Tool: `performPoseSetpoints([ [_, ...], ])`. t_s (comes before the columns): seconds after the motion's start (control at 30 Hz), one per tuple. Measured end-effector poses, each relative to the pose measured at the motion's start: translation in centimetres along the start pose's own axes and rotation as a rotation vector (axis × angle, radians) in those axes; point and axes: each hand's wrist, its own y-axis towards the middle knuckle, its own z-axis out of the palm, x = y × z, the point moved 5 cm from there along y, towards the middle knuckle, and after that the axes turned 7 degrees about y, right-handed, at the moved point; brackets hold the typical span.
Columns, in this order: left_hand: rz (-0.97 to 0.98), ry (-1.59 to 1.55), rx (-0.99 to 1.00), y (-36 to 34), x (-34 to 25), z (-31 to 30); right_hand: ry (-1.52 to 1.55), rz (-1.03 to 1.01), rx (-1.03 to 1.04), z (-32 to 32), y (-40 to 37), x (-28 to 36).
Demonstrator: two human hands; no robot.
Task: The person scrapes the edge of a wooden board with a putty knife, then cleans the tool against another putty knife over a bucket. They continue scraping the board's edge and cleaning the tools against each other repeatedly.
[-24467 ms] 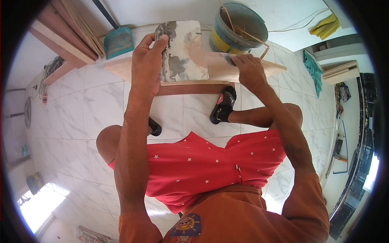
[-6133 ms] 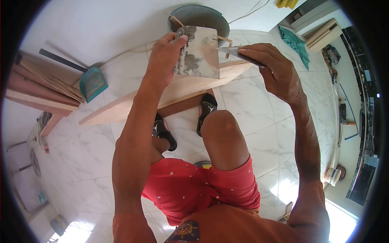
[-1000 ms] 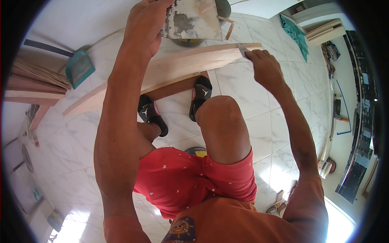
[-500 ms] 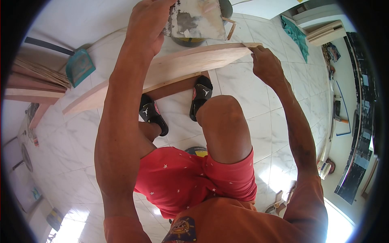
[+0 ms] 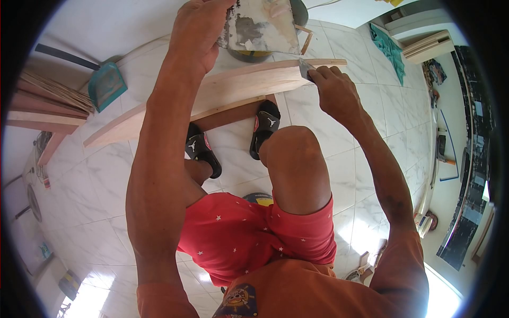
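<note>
At the top of the view, my left hand (image 5: 200, 32) is closed at the left edge of a flat board (image 5: 260, 29) smeared with white and grey putty. My right hand (image 5: 338, 91) grips a putty knife (image 5: 305, 70), its blade against the right part of a long pale wooden plank (image 5: 233, 85). That plank is slanted across the floor in front of my feet, and my left forearm covers part of it. Below the putty board, a dark round object (image 5: 249, 55) is partly hidden.
A reddish-brown wooden piece (image 5: 230, 116) lies under the plank, by my sandals. To the left are a teal dustpan (image 5: 107, 87) and stacked wood strips (image 5: 50, 100). A green cloth (image 5: 388, 50) and more boards (image 5: 428, 46) are at the upper right.
My right hand has moved left along the plank from near its right end, and the putty knife blade now shows. My left hand and the putty board have shifted only slightly.
</note>
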Motion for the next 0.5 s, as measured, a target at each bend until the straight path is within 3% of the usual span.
performPoseSetpoints([
  [0.2, 0.004, 0.007, 0.007, -0.1, -0.1, 0.0, 0.173, -0.052, -0.106, -2.1, -0.1, -1.2],
  [0.4, -0.007, 0.025, 0.0, -0.2, -0.2, 0.2, -0.002, 0.143, -0.11, -0.6, -0.4, -3.3],
  [0.5, -0.028, 0.035, -0.012, -0.3, -0.1, 0.3, -0.048, -0.007, -0.109, 0.1, -1.0, -1.3],
])
